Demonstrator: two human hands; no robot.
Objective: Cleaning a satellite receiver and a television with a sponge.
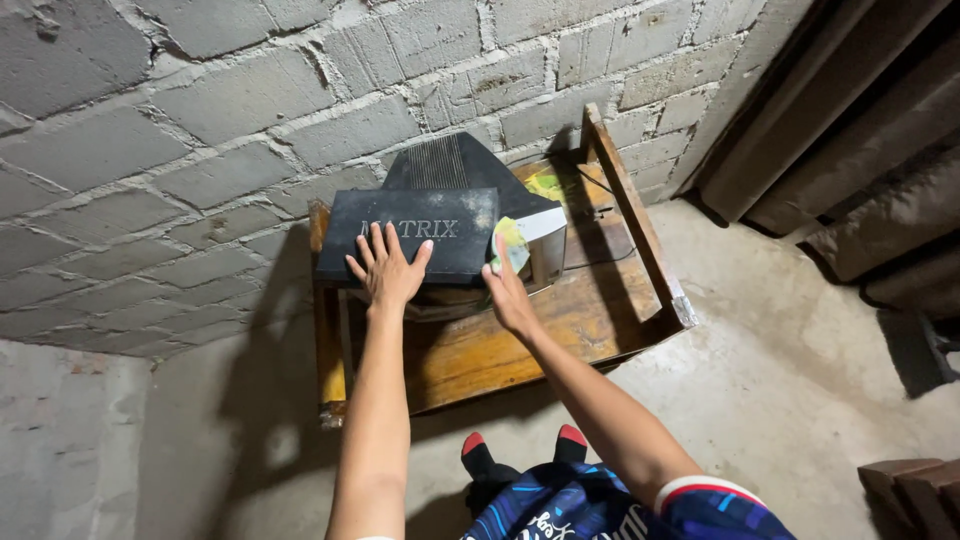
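Observation:
A black box-shaped device (420,215) with a ribbed back stands on a low wooden stand (520,335) against a block wall. My left hand (387,268) lies flat on the device's dark front face, fingers spread. At the front's right edge my right hand (505,285) presses a yellow-green cloth (512,243) against it. A pale strip (540,223) shows on the device's right side, just above the cloth.
A grey block wall (200,120) rises behind the stand. The stand has a raised wooden rail (635,215) on its right side. Dark planks (850,130) lean at the upper right, and a brown block (915,485) sits at the lower right on the concrete floor (780,380).

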